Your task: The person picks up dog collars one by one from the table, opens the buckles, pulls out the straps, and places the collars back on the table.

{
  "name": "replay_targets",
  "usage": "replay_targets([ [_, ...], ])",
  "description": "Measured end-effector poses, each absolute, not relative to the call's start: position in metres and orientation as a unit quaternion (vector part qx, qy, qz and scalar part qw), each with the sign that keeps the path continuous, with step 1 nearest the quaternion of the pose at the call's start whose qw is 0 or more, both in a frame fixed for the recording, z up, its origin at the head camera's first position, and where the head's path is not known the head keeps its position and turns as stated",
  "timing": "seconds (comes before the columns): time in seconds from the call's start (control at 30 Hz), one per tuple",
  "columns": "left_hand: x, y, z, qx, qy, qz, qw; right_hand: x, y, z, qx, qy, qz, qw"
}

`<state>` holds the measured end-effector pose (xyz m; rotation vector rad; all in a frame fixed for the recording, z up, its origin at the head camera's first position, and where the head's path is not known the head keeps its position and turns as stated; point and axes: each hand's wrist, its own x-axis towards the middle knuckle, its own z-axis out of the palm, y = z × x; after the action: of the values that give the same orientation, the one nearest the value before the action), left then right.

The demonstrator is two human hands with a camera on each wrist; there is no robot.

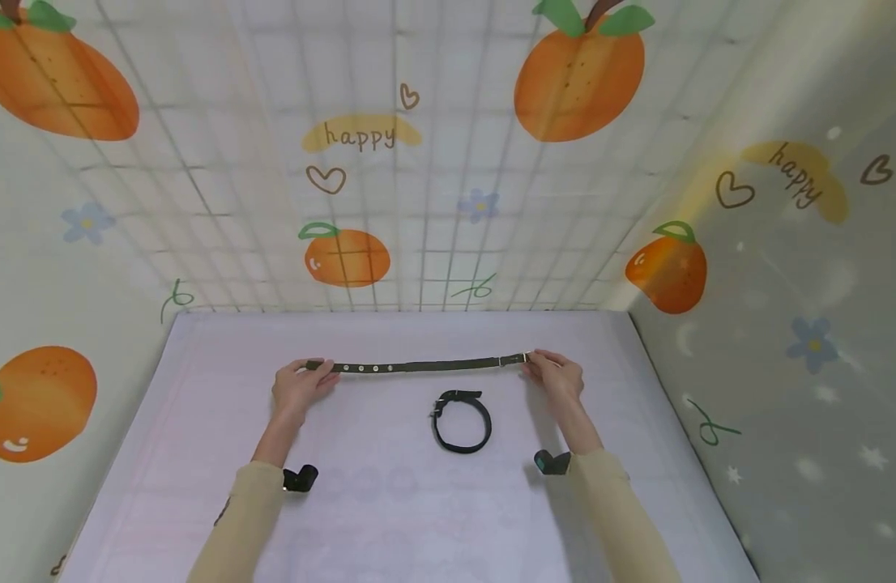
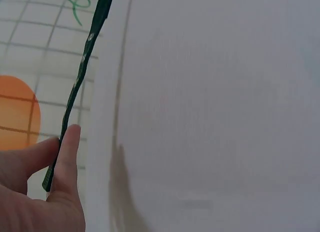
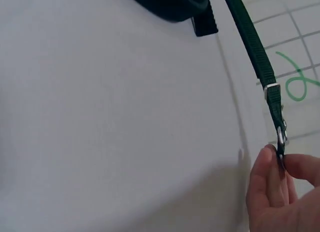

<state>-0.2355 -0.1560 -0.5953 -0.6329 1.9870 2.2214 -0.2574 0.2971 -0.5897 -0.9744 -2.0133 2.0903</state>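
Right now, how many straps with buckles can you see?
2. One straight strap is held between the left hand and the right hand; one looped strap lies on the white table, lower in the head view.

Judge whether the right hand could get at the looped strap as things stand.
Probably not yet: the right hand pinches the straight strap by its buckle end, though nothing visible blocks the way to the looped strap.

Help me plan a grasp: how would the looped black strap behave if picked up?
The looped black strap is probably bendable yet springy, holding a round loop. Looking thin, it's likely light. Its shiny buckle may weight one side.
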Motion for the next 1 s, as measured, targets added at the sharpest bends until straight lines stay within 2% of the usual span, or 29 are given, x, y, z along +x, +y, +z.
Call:
replay_targets([
  [0.2, -0.247, -0.161, -0.594, -0.208, 0.671, 0.709, 0.062, -0.266, 0.299, -0.597, -0.329, -0.67, 0.664, 0.03],
  [0.4, -0.256, -0.162, -0.598, -0.197, 0.685, 0.699, 0.056, -0.269, 0.303, -0.602, -0.327, -0.681, 0.654, 0.034],
  [0.73, -0.265, -0.166, -0.609, -0.19, 0.73, 0.655, 0.031, -0.281, 0.306, -0.616, -0.311, -0.768, 0.554, 0.076],
  [1.0, -0.274, -0.166, -0.621, -0.202, 0.754, 0.625, 0.018, -0.285, 0.307, -0.622, -0.283, -0.795, 0.529, 0.085],
])
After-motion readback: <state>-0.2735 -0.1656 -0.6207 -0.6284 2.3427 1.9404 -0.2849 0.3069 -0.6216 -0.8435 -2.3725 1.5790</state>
